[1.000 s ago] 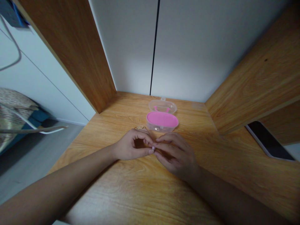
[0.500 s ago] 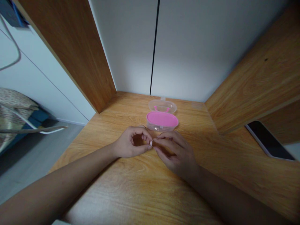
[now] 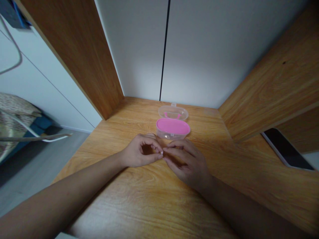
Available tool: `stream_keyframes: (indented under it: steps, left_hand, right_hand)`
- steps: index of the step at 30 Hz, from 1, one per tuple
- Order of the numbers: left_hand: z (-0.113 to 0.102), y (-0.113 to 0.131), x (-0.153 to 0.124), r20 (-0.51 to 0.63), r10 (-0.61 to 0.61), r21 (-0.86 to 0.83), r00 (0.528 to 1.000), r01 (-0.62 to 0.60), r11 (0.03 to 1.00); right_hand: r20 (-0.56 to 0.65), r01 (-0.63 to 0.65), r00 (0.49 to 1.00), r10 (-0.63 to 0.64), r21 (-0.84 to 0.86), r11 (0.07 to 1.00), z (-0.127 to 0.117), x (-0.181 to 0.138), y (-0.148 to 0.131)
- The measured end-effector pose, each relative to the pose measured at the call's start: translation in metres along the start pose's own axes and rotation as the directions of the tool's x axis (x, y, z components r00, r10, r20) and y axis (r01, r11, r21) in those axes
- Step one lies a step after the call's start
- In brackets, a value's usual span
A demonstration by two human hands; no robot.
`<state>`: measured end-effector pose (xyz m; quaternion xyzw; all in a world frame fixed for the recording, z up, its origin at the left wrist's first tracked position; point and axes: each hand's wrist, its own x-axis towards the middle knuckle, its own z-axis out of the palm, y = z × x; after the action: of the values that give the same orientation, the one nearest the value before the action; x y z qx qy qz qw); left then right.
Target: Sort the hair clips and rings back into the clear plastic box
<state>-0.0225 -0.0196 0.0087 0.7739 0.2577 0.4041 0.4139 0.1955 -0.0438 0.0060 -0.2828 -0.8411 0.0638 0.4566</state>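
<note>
Thumb and forefinger of my left hand (image 3: 141, 152) pinch a small white piece (image 3: 161, 153), too small for me to name its kind. My right hand (image 3: 188, 162) is curled close against it from the other side, with its thumb and fingertips closing on the piece's right edge. Both hands are held low over the wooden table. Just beyond them stands an oval clear plastic case (image 3: 171, 135) with a pink inner cover (image 3: 173, 126). Its clear lid (image 3: 171, 111), with a pink handle, is swung back behind it. The cover hides most of what the case holds.
The wooden tabletop (image 3: 139, 202) runs back to a white panel (image 3: 139, 59). Wooden side boards (image 3: 271, 73) rise at left and right. A phone (image 3: 286, 149) lies at the right. Left of the table are a grey floor and a patterned cloth (image 3: 17, 108).
The left fingertips have shifted slightly right with the small white piece, bringing it up to the right fingertips. The piece looks turned a little. The case has stayed put.
</note>
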Motion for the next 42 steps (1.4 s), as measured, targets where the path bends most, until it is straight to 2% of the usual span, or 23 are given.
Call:
stream_keyframes:
  steps: [17, 31, 37, 40, 42]
  left_hand:
    - [0.000, 0.001, 0.003, 0.044, 0.062, -0.021, 0.997, -0.061, 0.998]
    - [0.001, -0.001, 0.000, 0.053, 0.008, -0.049, 0.999, -0.005, 0.999]
    - [-0.001, -0.005, -0.004, -0.019, -0.056, -0.088, 0.998, 0.054, 0.995]
    - [-0.006, -0.005, -0.003, -0.105, -0.035, -0.016, 0.994, 0.034, 0.999]
    - [-0.013, 0.001, 0.001, -0.156, 0.000, 0.092, 0.988, 0.014, 0.996]
  right_hand:
    - [-0.022, 0.034, 0.999, -0.034, 0.024, 0.999, -0.002, 0.003, -0.002]
    - [0.015, 0.018, 1.000, -0.018, 0.013, 1.000, -0.001, 0.000, -0.001]
    - [0.012, -0.024, 1.000, 0.023, 0.045, 0.999, 0.000, 0.000, -0.002]
    - [0.035, -0.045, 0.998, 0.044, 0.035, 0.998, 0.000, -0.002, -0.001]
    - [0.065, -0.048, 0.997, 0.046, 0.038, 0.998, 0.001, -0.002, -0.001]
